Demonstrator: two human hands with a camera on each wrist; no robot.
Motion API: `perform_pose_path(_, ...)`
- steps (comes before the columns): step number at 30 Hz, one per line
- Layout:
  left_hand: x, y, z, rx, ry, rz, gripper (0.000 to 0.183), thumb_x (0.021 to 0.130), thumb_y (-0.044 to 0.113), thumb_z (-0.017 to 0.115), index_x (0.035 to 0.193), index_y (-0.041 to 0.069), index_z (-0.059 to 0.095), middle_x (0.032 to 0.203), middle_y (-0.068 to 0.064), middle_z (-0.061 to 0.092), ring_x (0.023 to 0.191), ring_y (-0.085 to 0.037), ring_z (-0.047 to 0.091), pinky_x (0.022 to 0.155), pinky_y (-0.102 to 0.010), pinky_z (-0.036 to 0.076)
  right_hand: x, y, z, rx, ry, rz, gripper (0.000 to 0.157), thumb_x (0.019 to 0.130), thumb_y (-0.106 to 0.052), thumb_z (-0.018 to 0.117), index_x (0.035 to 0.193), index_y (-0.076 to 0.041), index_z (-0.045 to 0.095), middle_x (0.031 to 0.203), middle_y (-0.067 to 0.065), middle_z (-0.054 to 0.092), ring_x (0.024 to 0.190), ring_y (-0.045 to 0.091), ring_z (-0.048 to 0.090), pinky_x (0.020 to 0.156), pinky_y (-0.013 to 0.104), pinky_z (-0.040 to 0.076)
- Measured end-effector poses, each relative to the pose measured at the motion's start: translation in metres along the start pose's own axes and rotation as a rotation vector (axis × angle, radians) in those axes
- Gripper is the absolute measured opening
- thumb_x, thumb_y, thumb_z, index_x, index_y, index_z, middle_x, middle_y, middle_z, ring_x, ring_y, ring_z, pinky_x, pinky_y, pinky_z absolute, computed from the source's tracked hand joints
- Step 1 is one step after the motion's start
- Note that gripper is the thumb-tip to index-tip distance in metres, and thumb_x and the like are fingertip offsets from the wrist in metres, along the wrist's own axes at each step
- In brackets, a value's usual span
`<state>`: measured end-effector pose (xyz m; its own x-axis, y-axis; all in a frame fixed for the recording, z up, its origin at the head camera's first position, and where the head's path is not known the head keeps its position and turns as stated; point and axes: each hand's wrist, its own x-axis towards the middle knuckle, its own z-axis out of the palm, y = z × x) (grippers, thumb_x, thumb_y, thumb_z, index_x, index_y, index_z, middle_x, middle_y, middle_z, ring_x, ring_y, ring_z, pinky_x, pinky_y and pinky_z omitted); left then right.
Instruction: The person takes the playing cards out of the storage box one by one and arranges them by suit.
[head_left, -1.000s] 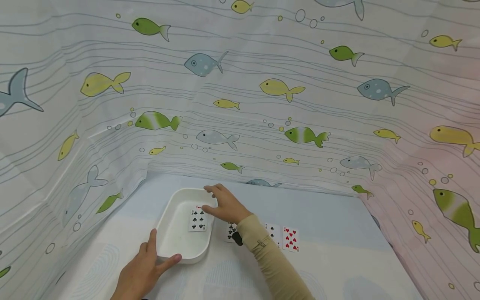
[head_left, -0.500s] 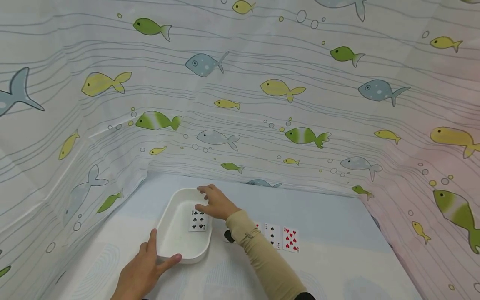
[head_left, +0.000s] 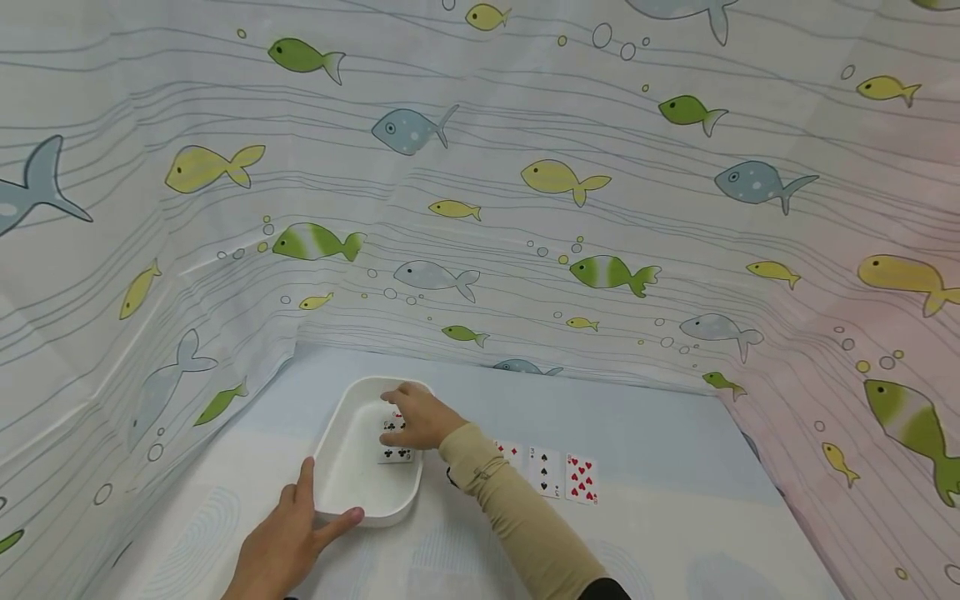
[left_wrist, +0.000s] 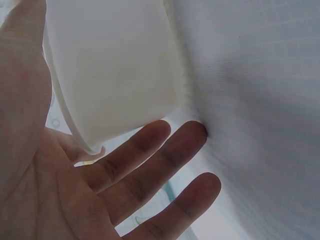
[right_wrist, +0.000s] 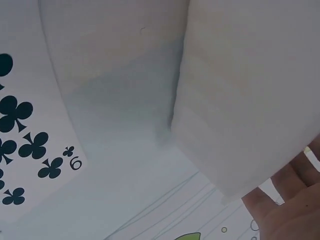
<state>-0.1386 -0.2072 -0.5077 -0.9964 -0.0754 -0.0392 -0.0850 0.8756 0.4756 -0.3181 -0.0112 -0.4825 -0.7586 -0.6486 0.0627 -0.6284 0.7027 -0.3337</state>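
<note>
A white tray [head_left: 358, 492] stands on the cloth-covered table. Inside it lies a six of clubs playing card [head_left: 393, 456], with a red-marked card peeking out behind. My left hand [head_left: 279, 537] touches the near left corner, thumb along the front rim, forefinger at the left side; in the left wrist view its other fingers are extended beside the tray wall [left_wrist: 115, 65]. My right hand [head_left: 423, 421] reaches over the right rim, thumb and fingers spread above the cards and partly covering them. Whether its fingertips touch a card cannot be told.
Right of the tray lie a diamonds card [head_left: 512, 451], a spades card [head_left: 544, 473] and a hearts card [head_left: 582, 480]. A clubs card [right_wrist: 27, 165] shows in the right wrist view; my forearm hides it from above. Fish-printed sheeting [head_left: 495, 242] walls the table.
My right hand has moved left and slightly nearer, farther over the cards in the tray. The left hand and the tray have stayed in place.
</note>
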Motion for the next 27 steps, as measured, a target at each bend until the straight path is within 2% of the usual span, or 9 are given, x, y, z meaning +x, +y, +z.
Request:
perform_pose_path(3, 0.000, -0.001, 0.000, -0.001, 0.009, 0.005, 0.122, 0.085, 0.076, 0.060, 0.157, -0.008, 0.010, 0.128, -0.033, 0.050, 0.100, -0.036, 0.063, 0.078, -0.054, 0.051, 0.002, 0.002, 0.005, -0.026, -0.014, -0.013, 0.074, 0.087, -0.048, 0.079, 0.148, -0.019, 0.051, 0.142, 0.004, 0.052, 0.102, 0.004, 0.059, 0.087, 0.018, 0.049)
perform_pose_path(5, -0.001, -0.001, 0.000, 0.000, 0.010, 0.007, 0.122, 0.085, 0.076, 0.060, 0.157, -0.008, 0.010, 0.128, -0.033, 0.050, 0.101, -0.037, 0.063, 0.079, -0.055, 0.051, 0.003, 0.003, 0.008, -0.063, -0.018, -0.016, 0.075, 0.084, -0.051, 0.080, 0.147, -0.020, 0.053, 0.138, 0.003, 0.055, 0.102, 0.006, 0.060, 0.087, 0.019, 0.049)
perform_pose_path(8, 0.000, -0.001, 0.000, 0.004, 0.004, 0.001, 0.122, 0.085, 0.077, 0.059, 0.157, -0.008, 0.009, 0.129, -0.033, 0.049, 0.100, -0.036, 0.063, 0.078, -0.055, 0.051, 0.004, 0.003, 0.013, -0.154, -0.030, -0.008, 0.077, 0.081, -0.058, 0.079, 0.146, -0.024, 0.055, 0.135, -0.001, 0.058, 0.111, 0.010, 0.060, 0.097, 0.023, 0.047)
perform_pose_path(12, 0.000, 0.000, -0.001, 0.004, 0.000, -0.005, 0.123, 0.085, 0.077, 0.059, 0.158, -0.008, 0.009, 0.129, -0.033, 0.049, 0.100, -0.036, 0.063, 0.078, -0.055, 0.051, 0.005, 0.002, 0.020, -0.284, -0.080, 0.019, 0.080, 0.079, -0.067, 0.076, 0.146, -0.027, 0.055, 0.135, -0.005, 0.059, 0.123, 0.010, 0.055, 0.113, 0.029, 0.032)
perform_pose_path(15, -0.001, 0.001, -0.002, 0.004, -0.002, -0.007, 0.123, 0.085, 0.077, 0.059, 0.158, -0.008, 0.010, 0.129, -0.033, 0.049, 0.100, -0.037, 0.063, 0.079, -0.055, 0.051, 0.006, 0.000, 0.023, -0.340, -0.111, 0.039, 0.083, 0.078, -0.068, 0.076, 0.147, -0.027, 0.054, 0.136, -0.006, 0.059, 0.125, 0.009, 0.054, 0.118, 0.032, 0.023)
perform_pose_path(22, 0.001, 0.003, -0.002, 0.014, -0.014, -0.029, 0.125, 0.083, 0.080, 0.058, 0.157, -0.009, 0.011, 0.127, -0.032, 0.050, 0.098, -0.036, 0.063, 0.078, -0.055, 0.051, 0.007, -0.003, 0.021, -0.412, -0.116, 0.041, 0.082, 0.076, -0.068, 0.076, 0.145, -0.028, 0.056, 0.132, -0.006, 0.061, 0.118, 0.009, 0.059, 0.116, 0.033, 0.028)
perform_pose_path(27, 0.001, 0.002, -0.001, 0.020, -0.003, -0.026, 0.125, 0.083, 0.079, 0.059, 0.157, -0.009, 0.012, 0.126, -0.032, 0.051, 0.097, -0.036, 0.063, 0.077, -0.054, 0.051, 0.006, -0.004, 0.020, -0.410, -0.119, 0.033, 0.082, 0.075, -0.067, 0.077, 0.144, -0.028, 0.057, 0.130, -0.006, 0.062, 0.116, 0.009, 0.059, 0.114, 0.031, 0.029)
